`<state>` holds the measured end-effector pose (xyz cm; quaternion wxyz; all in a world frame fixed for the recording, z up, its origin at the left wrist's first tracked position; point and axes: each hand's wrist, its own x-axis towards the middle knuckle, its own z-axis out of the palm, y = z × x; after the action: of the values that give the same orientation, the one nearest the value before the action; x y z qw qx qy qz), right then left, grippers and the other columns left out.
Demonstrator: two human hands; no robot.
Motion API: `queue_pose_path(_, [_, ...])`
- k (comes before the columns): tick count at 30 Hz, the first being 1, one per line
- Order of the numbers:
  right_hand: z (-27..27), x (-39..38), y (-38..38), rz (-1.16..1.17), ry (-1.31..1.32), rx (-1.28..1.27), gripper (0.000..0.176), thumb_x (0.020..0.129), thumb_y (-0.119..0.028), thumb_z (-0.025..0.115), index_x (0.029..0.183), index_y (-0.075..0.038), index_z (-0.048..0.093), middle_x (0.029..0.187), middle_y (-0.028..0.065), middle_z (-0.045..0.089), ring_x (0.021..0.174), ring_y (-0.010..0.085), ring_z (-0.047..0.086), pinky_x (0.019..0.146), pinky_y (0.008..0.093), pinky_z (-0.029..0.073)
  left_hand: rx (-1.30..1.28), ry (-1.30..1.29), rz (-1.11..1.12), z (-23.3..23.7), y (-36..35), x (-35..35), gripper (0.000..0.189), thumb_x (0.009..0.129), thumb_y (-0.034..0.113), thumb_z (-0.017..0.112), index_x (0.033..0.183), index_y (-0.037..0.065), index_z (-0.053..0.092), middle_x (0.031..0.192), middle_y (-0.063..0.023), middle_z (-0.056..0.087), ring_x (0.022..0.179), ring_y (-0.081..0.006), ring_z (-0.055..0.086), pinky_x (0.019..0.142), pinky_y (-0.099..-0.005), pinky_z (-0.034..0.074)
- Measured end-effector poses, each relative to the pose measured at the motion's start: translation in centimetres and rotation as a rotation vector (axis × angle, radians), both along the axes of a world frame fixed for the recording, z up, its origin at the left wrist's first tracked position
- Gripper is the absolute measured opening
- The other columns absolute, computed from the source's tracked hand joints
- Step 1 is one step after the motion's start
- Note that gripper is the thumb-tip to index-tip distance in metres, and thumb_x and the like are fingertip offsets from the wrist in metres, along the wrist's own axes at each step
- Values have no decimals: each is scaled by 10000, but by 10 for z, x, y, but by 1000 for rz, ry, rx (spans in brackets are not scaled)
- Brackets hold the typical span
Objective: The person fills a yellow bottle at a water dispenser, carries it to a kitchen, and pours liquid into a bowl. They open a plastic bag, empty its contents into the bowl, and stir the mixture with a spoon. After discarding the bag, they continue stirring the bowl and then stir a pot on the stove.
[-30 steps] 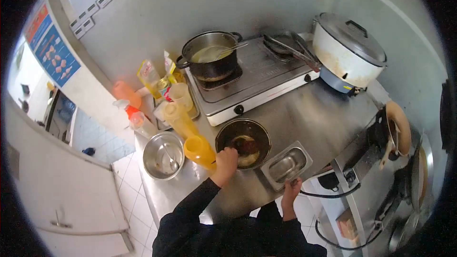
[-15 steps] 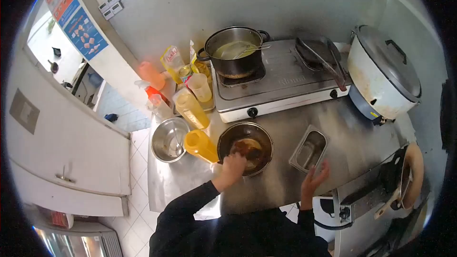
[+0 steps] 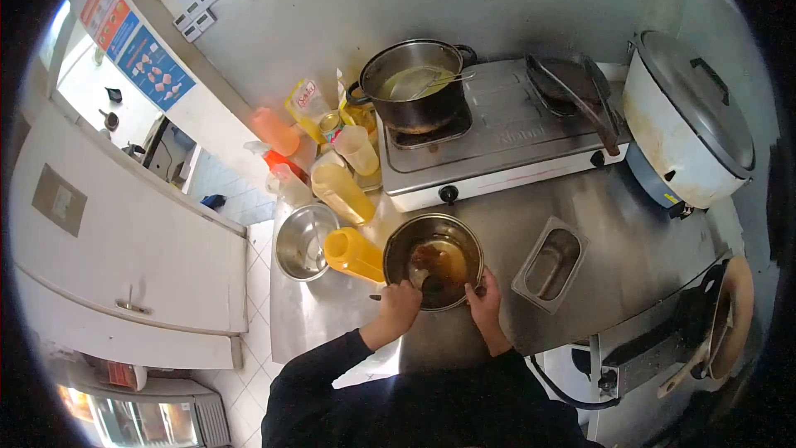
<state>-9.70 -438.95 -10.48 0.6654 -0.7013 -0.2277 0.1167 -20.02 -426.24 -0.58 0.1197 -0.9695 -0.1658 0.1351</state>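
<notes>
A round metal bowl [image 3: 390, 249] with brown liquid inside stands on the steel counter. My left hand [image 3: 400, 307] is closed round the handle of a dark utensil [image 3: 433, 286], whose head rests in the liquid. At the bowl's right rim, my right hand [image 3: 484, 297] holds the edge with thumb and fingers. A yellow jug [image 3: 352, 254] stands just left of the bowl. To the right lies an empty rectangular metal container [image 3: 551, 265].
Behind is a gas stove [image 3: 506, 158] with a black pot [image 3: 414, 108] and tongs on a pan. A steel bowl [image 3: 300, 241] and several bottles stand left. A large rice cooker [image 3: 680, 124] is at the right, with a wooden-handled pan [image 3: 725, 315] nearer.
My right hand has moved left from beside the rectangular container to the bowl's rim and taken hold of it. My left hand has shifted down and slightly left, with the utensil's handle end now showing.
</notes>
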Motion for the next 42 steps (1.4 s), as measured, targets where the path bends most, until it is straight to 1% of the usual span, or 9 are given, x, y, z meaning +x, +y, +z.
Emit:
queue_pose_path(4, [11,-5,-7,63,196,32,452,762,-15,540,1170,37,352,850,71,530,606,86,514,508,202,433,-2,-176,27,-13,1,15,111,709,133,505,770,84,585,733,-96,536,620,-224,576,489,-322,461])
queue_pose_path(14, [15,-9,-7,49,260,77,468,786,-105,548,1176,52,344,685,36,476,500,87,482,440,201,431,-95,-22,40,-10,-2,5,112,731,135,494,741,83,593,728,-86,555,618,-214,582,485,-305,467])
queue_pose_path(17, [15,-11,-9,19,278,34,501,788,-117,546,1202,42,312,686,34,473,508,85,490,448,205,437,-85,-48,15,-14,7,17,129,747,140,476,802,117,590,762,-103,548,640,-241,594,488,-329,483])
queue_pose_path(22, [14,-12,-9,43,303,38,498,793,-124,536,1212,14,307,702,46,484,544,88,522,455,212,465,-35,-149,126,7,22,9,100,739,130,488,748,88,578,710,-84,557,599,-215,593,472,-306,477])
queue_pose_path(26, [23,-16,-9,56,361,63,477,797,-115,522,1211,-5,314,773,71,518,582,107,544,466,222,500,-42,-243,146,-9,23,28,104,741,130,486,739,90,581,709,-90,558,596,-223,596,466,-312,479])
queue_pose_path(28, [25,-15,-8,59,331,118,480,799,-105,514,1220,-10,304,803,77,526,598,113,549,475,222,508,-57,-145,84,-24,18,30,180,743,114,468,911,85,529,759,-101,544,594,-240,592,469,-330,482])
queue_pose_path(32, [5,-17,-6,-7,247,88,490,804,-86,497,1240,-27,280,873,84,537,652,120,559,499,221,523,-94,-24,4,-10,13,5,147,741,112,469,869,76,532,764,-112,542,623,-240,593,493,-337,486])
queue_pose_path(37, [21,-19,-11,66,355,127,484,807,-81,488,1242,-35,282,891,83,530,671,114,554,500,220,523,28,-148,19,-22,16,12,79,716,127,499,709,96,571,698,-84,558,587,-209,590,450,-281,462])
queue_pose_path(42, [24,-18,-10,80,353,188,481,809,-70,480,1244,-31,280,892,85,529,657,112,554,499,220,523,-152,-25,-64,-7,-2,4,134,752,143,464,829,104,567,755,-117,544,624,-247,592,494,-331,475])
